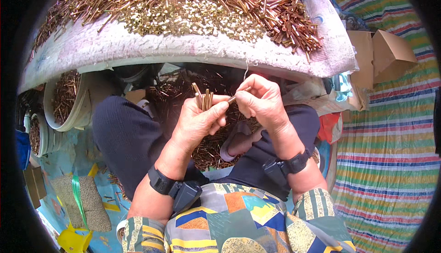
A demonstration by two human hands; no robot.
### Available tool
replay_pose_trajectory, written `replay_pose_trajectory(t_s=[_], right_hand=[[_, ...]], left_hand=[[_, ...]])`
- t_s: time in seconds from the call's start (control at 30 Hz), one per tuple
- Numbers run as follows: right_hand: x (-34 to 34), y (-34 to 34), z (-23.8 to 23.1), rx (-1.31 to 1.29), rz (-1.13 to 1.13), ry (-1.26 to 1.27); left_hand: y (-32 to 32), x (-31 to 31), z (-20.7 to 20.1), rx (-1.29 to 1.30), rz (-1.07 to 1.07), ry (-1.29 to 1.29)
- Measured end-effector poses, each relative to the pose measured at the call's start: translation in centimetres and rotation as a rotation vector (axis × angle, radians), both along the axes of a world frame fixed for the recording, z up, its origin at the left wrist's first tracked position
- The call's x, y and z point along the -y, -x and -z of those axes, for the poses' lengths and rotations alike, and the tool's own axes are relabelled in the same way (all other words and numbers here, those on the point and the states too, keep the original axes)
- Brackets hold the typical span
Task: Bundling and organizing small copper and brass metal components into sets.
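Note:
My left hand (190,123) is closed around a small bundle of short copper-coloured metal tubes (205,100), their ends sticking up past the fingers. Close beside it, my right hand (267,102) pinches one more such tube (233,99) between thumb and fingers. This tube slants between the two hands, its lower end near the left thumb and fingertips. Whether anything is fitted on its end is too small to tell. Both hands are raised over my lap, just short of the cloth-covered table edge (151,53).
Heaped tubes (294,23) lie on the table, with a patch of small brassy pieces (183,18) in front. More tubes fill a white bucket (78,115) at left and lie between my feet. A cardboard box (390,55) and striped sheeting (390,161) are at right; a cushion (94,207) lies lower left.

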State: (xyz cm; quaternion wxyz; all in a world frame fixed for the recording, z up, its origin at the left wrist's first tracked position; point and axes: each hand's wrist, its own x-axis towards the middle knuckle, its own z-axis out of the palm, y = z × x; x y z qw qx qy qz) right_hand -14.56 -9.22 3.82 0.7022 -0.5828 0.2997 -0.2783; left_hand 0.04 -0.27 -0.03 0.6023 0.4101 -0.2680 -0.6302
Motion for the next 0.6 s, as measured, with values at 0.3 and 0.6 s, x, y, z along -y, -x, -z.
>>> replay_pose_trajectory(t_s=[0.3, 0.6], right_hand=[[7.8, -0.2, -0.7, -0.335, 0.397, 0.872], [11.6, -2.5, -0.8, -1.036, 0.244, 1.244]], left_hand=[[-0.6, -0.4, 0.0, 0.074, -0.012, -0.055], [-1.1, 0.0, 0.5, 0.052, -0.06, -0.106]])
